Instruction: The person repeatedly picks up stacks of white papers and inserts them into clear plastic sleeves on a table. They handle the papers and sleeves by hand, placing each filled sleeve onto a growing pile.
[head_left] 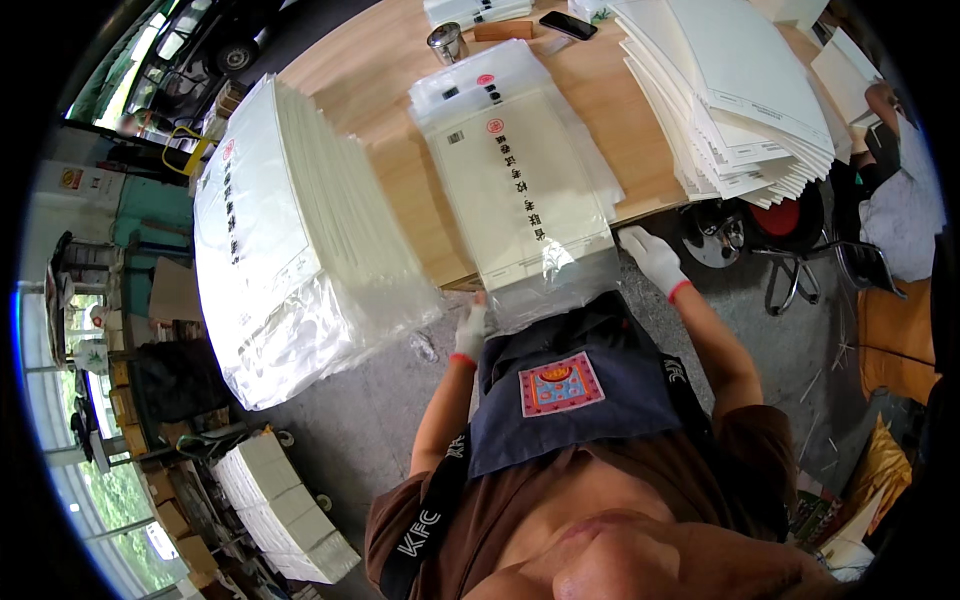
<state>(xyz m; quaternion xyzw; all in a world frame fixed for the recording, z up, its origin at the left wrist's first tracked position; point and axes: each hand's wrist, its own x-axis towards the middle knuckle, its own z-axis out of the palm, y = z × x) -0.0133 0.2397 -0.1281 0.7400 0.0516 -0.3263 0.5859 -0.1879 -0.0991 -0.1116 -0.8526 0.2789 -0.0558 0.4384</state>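
A pale cream paper envelope (510,190) with black and red print lies inside a clear plastic bag (555,278), whose lower end hangs over the table's near edge. More clear bags (590,165) are layered beneath it. At the bag's near left corner is my left hand (472,328), in a white glove with a red cuff. Its thumb tip rests by the edge and the other fingers are partly hidden; it appears closed on the plastic. My right hand (652,262), gloved the same way, is open, fingers stretched out, beside the table edge just right of the bag.
A tall stack of bagged envelopes (270,230) stands at the left. Fanned cream envelopes (720,90) pile up at the right. Farther back are a metal cup (446,43), a wooden block (503,31) and a phone (568,25). Another person (905,185) sits at the far right.
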